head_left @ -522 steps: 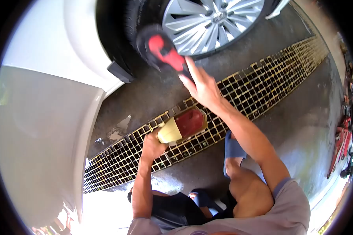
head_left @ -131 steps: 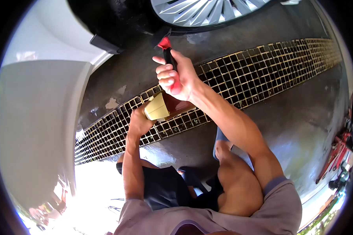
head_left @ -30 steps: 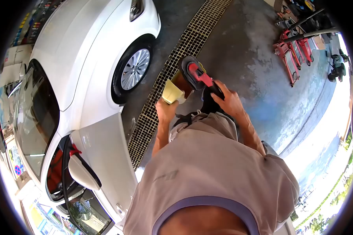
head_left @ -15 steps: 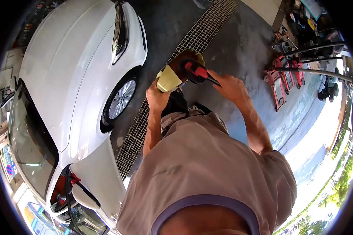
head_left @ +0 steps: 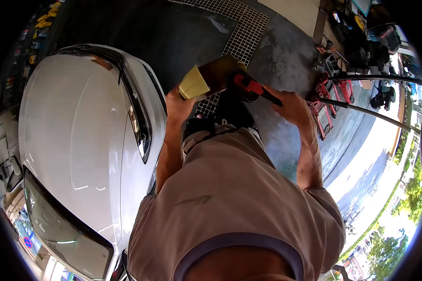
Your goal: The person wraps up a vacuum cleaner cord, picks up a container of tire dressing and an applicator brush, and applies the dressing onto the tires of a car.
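Observation:
My left hand point(head_left: 179, 104) is closed around the end of a pale yellow cut-open plastic container point(head_left: 193, 84), held out in front of my body. The container's inside looks dark brown, but what lies in it cannot be made out. In my right hand point(head_left: 290, 107) is the black handle of a red-and-black tool point(head_left: 249, 86). Its dark, rounded head reaches over the container's open side, and whether it touches the inside is unclear. The exact kind of tool does not show.
A white car point(head_left: 75, 140) stands close on my left, its headlight point(head_left: 139, 126) near my left arm. A floor drain grate point(head_left: 246, 33) runs ahead. To my right are red floor jacks point(head_left: 321, 110) and long dark poles point(head_left: 370, 114).
My view has moved forward along the car: its front wheel and open door have left view, and more of the hood shows. Both hands keep their holds on the container and tool.

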The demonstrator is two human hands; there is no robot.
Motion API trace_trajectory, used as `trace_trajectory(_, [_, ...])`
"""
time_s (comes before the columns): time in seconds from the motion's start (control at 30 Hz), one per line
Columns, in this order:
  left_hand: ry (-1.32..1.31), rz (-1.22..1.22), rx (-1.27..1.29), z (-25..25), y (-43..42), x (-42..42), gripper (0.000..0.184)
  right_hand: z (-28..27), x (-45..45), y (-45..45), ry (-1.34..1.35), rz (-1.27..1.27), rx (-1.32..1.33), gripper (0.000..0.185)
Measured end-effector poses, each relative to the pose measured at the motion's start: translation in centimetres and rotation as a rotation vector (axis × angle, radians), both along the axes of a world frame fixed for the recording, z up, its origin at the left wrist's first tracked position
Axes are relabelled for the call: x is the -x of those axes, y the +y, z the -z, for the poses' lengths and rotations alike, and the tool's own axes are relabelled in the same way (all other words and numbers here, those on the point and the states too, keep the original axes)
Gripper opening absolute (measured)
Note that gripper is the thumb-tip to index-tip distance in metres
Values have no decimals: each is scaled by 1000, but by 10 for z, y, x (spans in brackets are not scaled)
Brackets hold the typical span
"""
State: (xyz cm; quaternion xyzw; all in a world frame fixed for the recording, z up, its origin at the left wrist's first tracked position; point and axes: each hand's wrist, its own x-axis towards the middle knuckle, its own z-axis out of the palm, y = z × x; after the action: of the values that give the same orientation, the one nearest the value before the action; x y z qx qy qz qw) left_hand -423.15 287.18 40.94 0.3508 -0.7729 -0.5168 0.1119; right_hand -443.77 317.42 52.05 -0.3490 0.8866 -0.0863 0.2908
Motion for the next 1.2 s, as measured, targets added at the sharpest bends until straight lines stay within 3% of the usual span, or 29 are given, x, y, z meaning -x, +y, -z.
trace_trajectory(0.23, [-16, -67, 157, -3, -152, 186, 47, 20, 203, -136, -18, -16, 33, 65])
trace_trajectory(0.33, [-43, -159, 236, -20, -205, 225, 46, -7, 283, -204, -170, 15, -11, 66])
trace_trajectory(0.43, [-23, -285, 138, -38, -277, 251, 45, 19, 367, -257, 110, -273, -10, 70])
trace_trajectory(0.53, [-14, -398, 207, -44, -342, 282, 44, 3, 425, -352, -148, -2, -22, 67])
trace_trajectory(0.63, [-48, -460, 129, -52, -408, 298, 42, 59, 472, -419, -63, -37, 212, 71])
trace_trajectory(0.73, [-6, -494, 64, -20, -484, 298, 41, 92, 480, -501, -172, 242, 232, 55])
trace_trajectory(0.83, [10, -517, -5, -19, -550, 296, 38, 113, 461, -545, -640, 639, 419, 31])
trace_trajectory(0.9, [-30, -512, -56, -19, -608, 294, 38, 120, 444, -584, -713, 833, 451, 16])
trace_trajectory(1.1, [-56, -510, -74, -19, -738, 288, 39, 199, 433, -629, -763, 1412, 238, 22])
trace_trajectory(1.2, [-120, -572, -95, -3, -810, 297, 40, 252, 442, -658, -894, 1659, 320, 27])
